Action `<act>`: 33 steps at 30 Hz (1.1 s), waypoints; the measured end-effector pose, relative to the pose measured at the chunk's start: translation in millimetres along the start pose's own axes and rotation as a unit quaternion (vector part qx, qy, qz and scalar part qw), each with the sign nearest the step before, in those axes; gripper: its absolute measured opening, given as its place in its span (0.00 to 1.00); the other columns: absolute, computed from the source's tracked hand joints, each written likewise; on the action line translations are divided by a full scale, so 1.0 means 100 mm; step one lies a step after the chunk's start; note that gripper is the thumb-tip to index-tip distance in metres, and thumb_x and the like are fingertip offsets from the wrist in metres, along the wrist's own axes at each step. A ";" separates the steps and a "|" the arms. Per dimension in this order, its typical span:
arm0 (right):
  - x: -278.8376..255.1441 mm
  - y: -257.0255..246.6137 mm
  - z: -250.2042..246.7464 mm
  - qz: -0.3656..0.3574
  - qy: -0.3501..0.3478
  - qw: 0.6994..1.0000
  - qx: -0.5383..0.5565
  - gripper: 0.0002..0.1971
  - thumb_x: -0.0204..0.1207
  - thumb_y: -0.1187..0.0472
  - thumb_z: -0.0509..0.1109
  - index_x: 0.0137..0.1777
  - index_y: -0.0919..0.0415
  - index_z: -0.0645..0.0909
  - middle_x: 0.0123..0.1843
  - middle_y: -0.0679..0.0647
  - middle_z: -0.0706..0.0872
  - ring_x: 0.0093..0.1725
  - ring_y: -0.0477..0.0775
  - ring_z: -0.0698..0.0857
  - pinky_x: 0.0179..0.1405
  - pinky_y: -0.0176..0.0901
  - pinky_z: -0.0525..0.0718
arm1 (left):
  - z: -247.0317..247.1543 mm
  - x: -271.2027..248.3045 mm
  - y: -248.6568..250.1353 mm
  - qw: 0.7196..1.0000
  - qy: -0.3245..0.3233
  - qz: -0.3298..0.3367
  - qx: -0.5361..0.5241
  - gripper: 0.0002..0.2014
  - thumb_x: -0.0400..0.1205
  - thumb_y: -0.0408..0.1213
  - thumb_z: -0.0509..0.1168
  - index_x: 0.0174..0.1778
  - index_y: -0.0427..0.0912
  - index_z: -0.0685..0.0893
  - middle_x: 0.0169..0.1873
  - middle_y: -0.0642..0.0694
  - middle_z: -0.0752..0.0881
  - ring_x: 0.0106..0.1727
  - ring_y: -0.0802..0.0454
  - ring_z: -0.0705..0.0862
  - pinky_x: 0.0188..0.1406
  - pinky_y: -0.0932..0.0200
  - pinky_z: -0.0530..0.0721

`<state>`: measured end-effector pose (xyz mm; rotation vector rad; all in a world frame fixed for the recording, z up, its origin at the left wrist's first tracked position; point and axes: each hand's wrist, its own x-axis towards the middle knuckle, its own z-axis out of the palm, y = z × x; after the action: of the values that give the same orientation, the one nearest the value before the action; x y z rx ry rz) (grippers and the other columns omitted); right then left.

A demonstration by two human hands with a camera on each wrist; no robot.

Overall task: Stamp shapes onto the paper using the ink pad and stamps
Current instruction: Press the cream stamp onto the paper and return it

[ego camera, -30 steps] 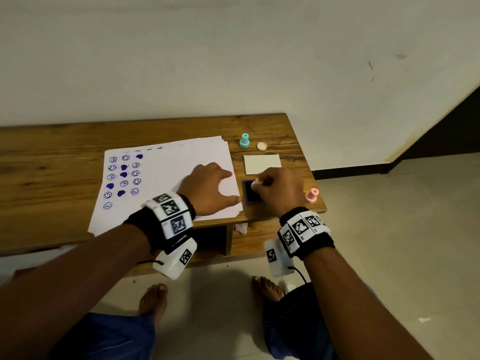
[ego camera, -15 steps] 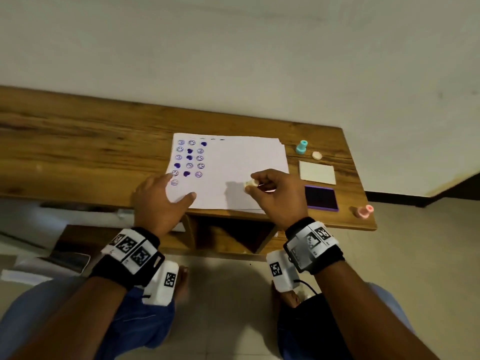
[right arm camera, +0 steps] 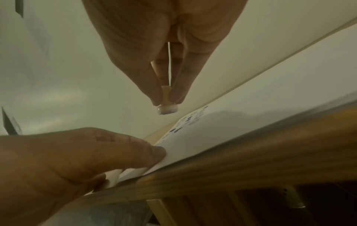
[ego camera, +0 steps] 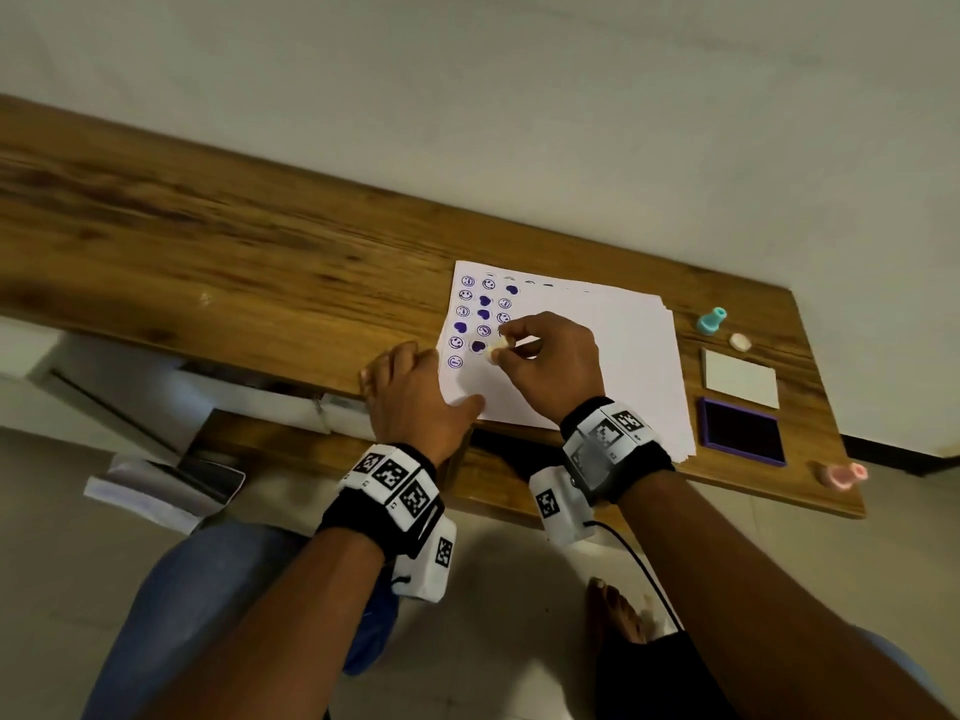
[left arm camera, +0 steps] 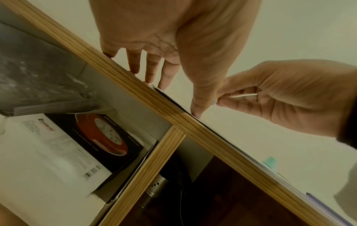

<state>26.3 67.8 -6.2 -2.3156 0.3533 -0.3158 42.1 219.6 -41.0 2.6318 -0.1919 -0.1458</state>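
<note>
**Right hand pinching cream stamp over the paper, left hand pinning the paper**

Currently the right hand has thumb and fingers closed tight on a small cream stamp, clamped on its stem. The other fingers are curled in. The stamp's long axis runs roughly upright, with the wide inked face pointing down at the paper. In the right wrist view the face sits just above the sheet, with a gap visible. It is over the left part of the paper, at the near end of the printed columns of smileys and hearts.

The left hand holds nothing. Its fingers are straight and slightly spread, tips down on the table edge, and the thumb presses the near left corner of the paper stack.

The paper lies flat on the right half of the table, long axis running near to far. Right of it sit a teal stamp, a small cream cap, a white lid and the open purple ink pad. A pink stamp lies on its side at the near right corner.
</note>
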 end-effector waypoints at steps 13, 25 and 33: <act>0.06 -0.01 0.19 -0.006 -0.034 0.997 -0.064 0.12 0.73 0.57 0.79 0.56 0.56 0.91 0.57 0.50 0.92 0.52 0.51 0.90 0.55 0.39 0.82 | 0.01 0.01 0.02 1.000 0.011 -0.012 -0.016 0.34 0.69 0.61 0.71 0.70 0.50 0.77 0.76 0.46 0.68 0.80 0.40 0.59 0.81 0.37 0.51; 0.10 -0.09 0.21 -0.021 -0.081 0.988 -0.128 0.12 0.73 0.54 0.79 0.56 0.55 0.92 0.56 0.51 0.92 0.56 0.53 0.88 0.60 0.44 0.82 | 0.04 0.02 -0.01 0.999 0.020 -0.010 -0.023 0.31 0.69 0.60 0.70 0.67 0.52 0.79 0.75 0.46 0.69 0.80 0.40 0.59 0.80 0.35 0.52; 0.31 -0.32 0.16 -0.002 -0.151 0.967 -0.206 0.13 0.66 0.54 0.85 0.48 0.58 0.92 0.53 0.53 0.92 0.55 0.55 0.87 0.53 0.41 0.81 | 0.02 0.02 0.00 1.000 0.011 -0.016 -0.013 0.31 0.69 0.59 0.71 0.68 0.53 0.79 0.76 0.45 0.68 0.81 0.39 0.58 0.81 0.35 0.51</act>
<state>65.1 88.7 9.8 -2.7212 0.2791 0.1245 44.1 218.2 -43.4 2.6105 -0.1405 -0.1287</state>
